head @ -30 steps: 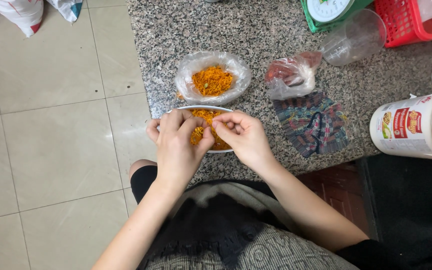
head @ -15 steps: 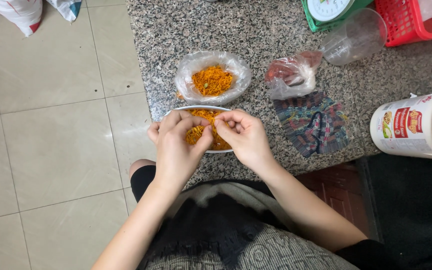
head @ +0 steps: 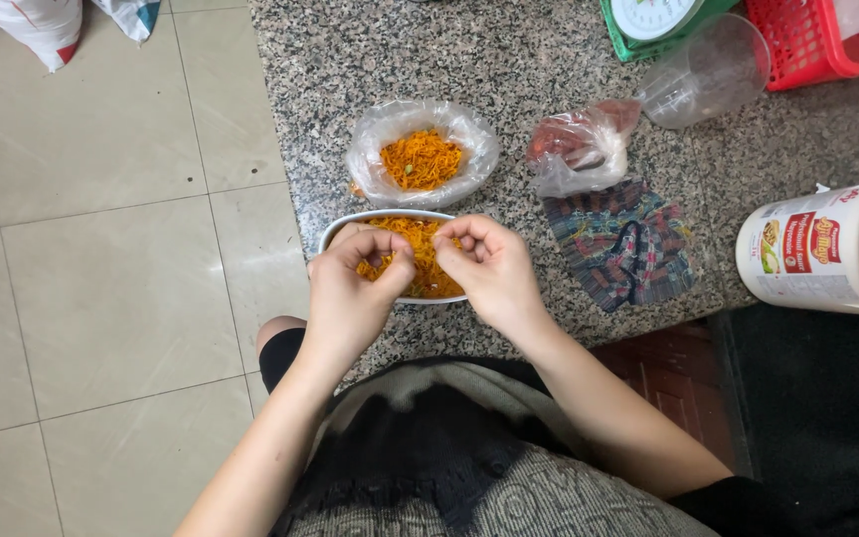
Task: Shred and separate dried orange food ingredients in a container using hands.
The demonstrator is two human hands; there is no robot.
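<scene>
A metal bowl of orange shredded food sits at the near edge of a speckled granite counter. My left hand and my right hand hover over the bowl with curled fingers, pinching small bits of the orange shreds between fingertips. Behind the bowl lies an open clear plastic bag holding more of the orange shreds.
A small clear bag with reddish contents and a striped cloth pouch lie right of the bowl. A large white jar lies on its side at far right. Behind are a clear plastic cup, green scale and red basket.
Both hands stay over the bowl; the fingers have shifted slightly as they work the shreds. Nothing else has moved.
</scene>
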